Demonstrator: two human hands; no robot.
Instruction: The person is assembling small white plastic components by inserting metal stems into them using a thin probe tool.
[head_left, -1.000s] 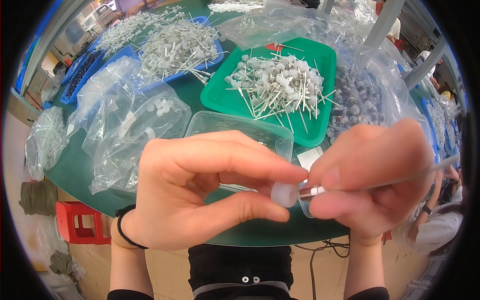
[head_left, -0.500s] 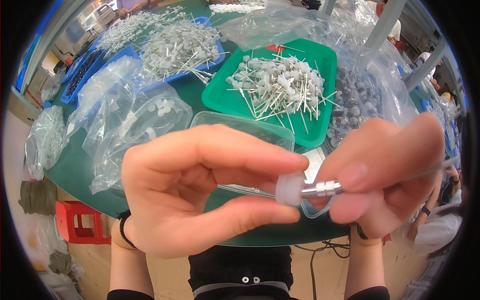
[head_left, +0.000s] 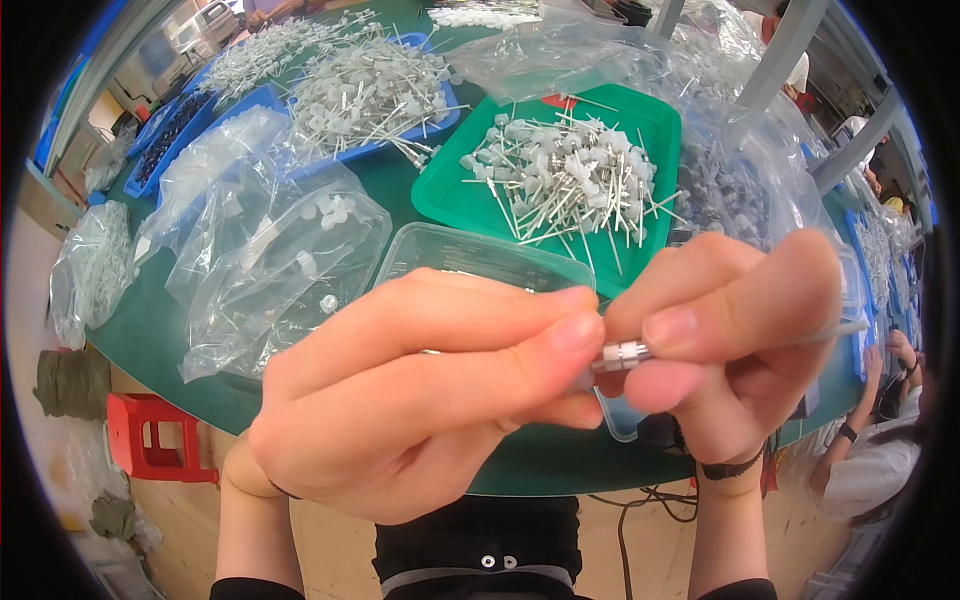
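Over tbl (head_left: 560, 462) — R hand (head_left: 735, 330) pinching rod (head_left: 627, 354) | L hand (head_left: 420, 390) closed round its end — end hidden

We're in a workshop, factory-style by the look of it: small metal-and-plastic parts (head_left: 575, 170) heaped in a green tray (head_left: 440, 205), clear bags (head_left: 285, 260) spread over the green worktop (head_left: 560, 470), grey metal posts (head_left: 785, 60), and away right, a co-worker (head_left: 870, 465) in white.

Sits on the wearer's head, left half of a fisheye pair. Looks down and forward over a dark green, curved-edged tabletop (head_left: 580, 462), pretty close to the bare left hand (head_left: 430, 385) and bare right hand (head_left: 735, 335).
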